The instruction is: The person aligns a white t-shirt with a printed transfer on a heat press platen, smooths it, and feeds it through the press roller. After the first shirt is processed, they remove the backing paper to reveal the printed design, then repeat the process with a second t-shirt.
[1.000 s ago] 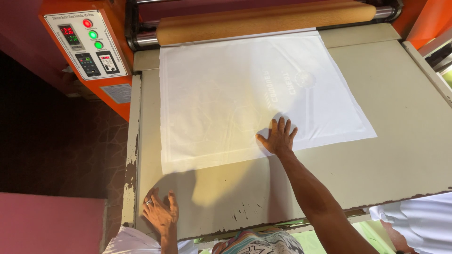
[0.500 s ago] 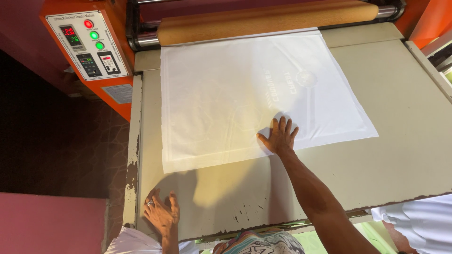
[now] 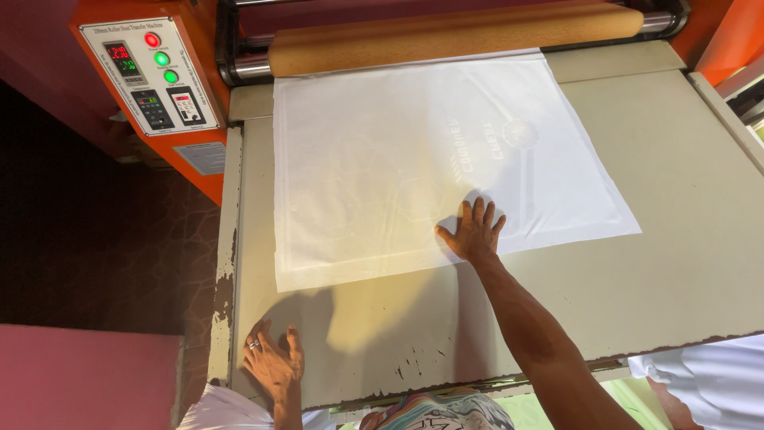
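A large white sheet point(image 3: 430, 159) is laid flat on the beige feed bed point(image 3: 676, 239) of an orange heat-transfer machine, its far edge resting just at the brown roller point(image 3: 454, 36) and its near edge lying well short of the front of the bed. The right hand point(image 3: 471, 232) is spread open, palm down, pressed on the sheet near the middle of its near edge; nothing is gripped. The left hand point(image 3: 273, 365) is also open and flat, set on the bare bed by the worn front left corner, apart from the sheet. For the feeding to be done well, the sheet is best kept square to the roller, with light, even pressure given from the flat palm so that no creases are pushed into it; a faint fold line near the left edge would be better smoothed out first. Fingers are best kept well back from the roller, and the control panel point(image 3: 151, 73) with its lit lamps is left untouched
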